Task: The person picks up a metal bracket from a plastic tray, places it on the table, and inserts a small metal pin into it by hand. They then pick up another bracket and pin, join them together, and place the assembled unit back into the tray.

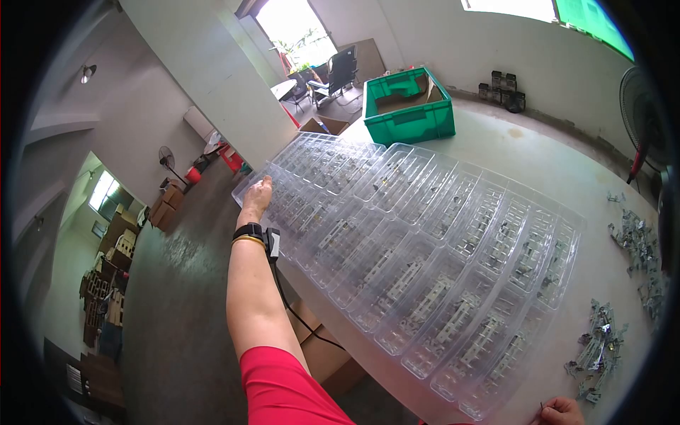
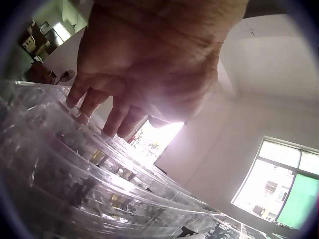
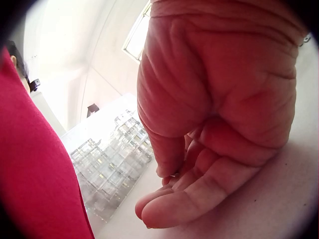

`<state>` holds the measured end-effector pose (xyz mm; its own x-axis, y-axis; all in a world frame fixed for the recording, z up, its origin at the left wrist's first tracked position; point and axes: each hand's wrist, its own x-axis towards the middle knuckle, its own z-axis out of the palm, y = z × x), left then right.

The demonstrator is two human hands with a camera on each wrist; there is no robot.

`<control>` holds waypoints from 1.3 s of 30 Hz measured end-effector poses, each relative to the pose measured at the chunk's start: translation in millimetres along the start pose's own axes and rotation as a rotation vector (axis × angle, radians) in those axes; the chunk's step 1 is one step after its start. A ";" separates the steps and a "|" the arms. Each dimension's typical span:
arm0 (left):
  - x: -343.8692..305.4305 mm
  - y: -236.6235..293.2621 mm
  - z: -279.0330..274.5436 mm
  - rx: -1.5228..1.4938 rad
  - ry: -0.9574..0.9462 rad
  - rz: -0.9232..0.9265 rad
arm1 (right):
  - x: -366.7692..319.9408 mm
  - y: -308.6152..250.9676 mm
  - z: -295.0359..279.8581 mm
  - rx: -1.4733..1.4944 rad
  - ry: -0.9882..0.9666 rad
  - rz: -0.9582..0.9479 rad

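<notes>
Clear plastic trays (image 1: 382, 219), divided into long compartments, hold many small metal parts. My left hand (image 1: 258, 195) is at the far left end of the trays. Seen from the left wrist, its fingers (image 2: 115, 117) point down at the clear tray wall (image 2: 144, 191), tips right at the compartments and partly hidden. My right hand (image 1: 561, 411) is low at the near right, by the table surface. Between its thumb and fingers it pinches a small thin dark piece (image 1: 542, 406). In the right wrist view the fingers (image 3: 174, 206) are curled and mostly hide that piece.
Loose metal parts (image 1: 598, 350) lie in a pile right of the trays, with another heap (image 1: 641, 248) farther back. A green crate (image 1: 411, 124) with cardboard inside stands behind the trays. A fan (image 1: 641, 117) is at the right; a cable (image 1: 290, 304) trails from the left wrist.
</notes>
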<state>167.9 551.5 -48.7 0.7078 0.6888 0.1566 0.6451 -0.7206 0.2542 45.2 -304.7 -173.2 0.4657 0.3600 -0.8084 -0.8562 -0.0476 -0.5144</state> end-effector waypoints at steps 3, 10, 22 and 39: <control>-1.3 2.2 -0.1 0.016 0.005 0.000 | 0.2 0.0 -0.9 -0.020 -0.001 -0.001; 2.1 1.6 1.1 0.000 -0.013 0.017 | -1.3 -1.6 1.8 -0.028 -0.001 -0.018; 2.6 2.3 5.7 -0.055 -0.076 -0.045 | 0.2 0.9 0.9 -0.016 0.026 -0.001; -11.6 10.7 0.6 0.174 0.033 0.065 | 2.1 2.8 -2.3 -0.019 0.002 -0.009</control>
<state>166.8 535.8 -48.4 0.7414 0.6409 0.1988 0.6407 -0.7642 0.0743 44.3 -306.2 -177.0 0.4736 0.3584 -0.8045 -0.8478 -0.0618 -0.5266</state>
